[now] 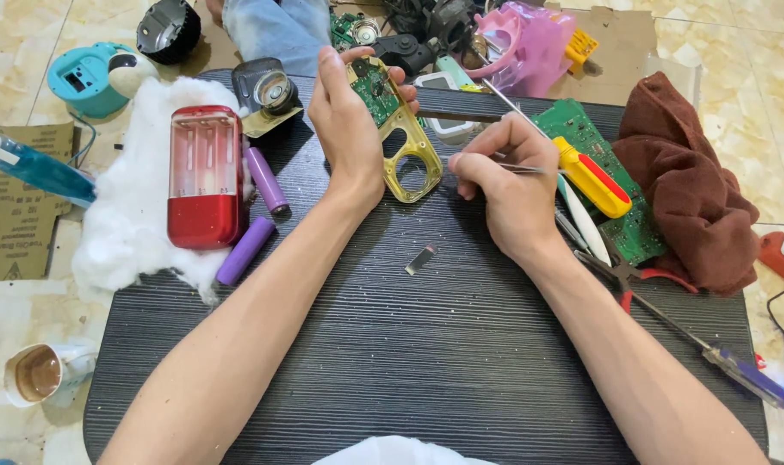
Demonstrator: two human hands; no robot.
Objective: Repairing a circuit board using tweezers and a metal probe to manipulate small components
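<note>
My left hand (347,129) grips a gold-coloured plastic frame (407,151) with a small green circuit board (375,89) set in its upper part, held above the dark table (426,344). My right hand (504,185) pinches thin metal tweezers (523,169), their tips pointing left toward the frame's lower loop. A yellow and red screwdriver (591,179) lies just right of that hand. A small metal strip (420,259) lies on the table below both hands.
A red and clear casing (204,175) rests on white cotton wadding (129,215), with two purple battery cells (265,179) (244,250) beside it. A larger green circuit board (620,181), brown cloth (697,198), pliers (629,280) and a blue-handled screwdriver (745,375) lie right. Loose parts crowd the far edge.
</note>
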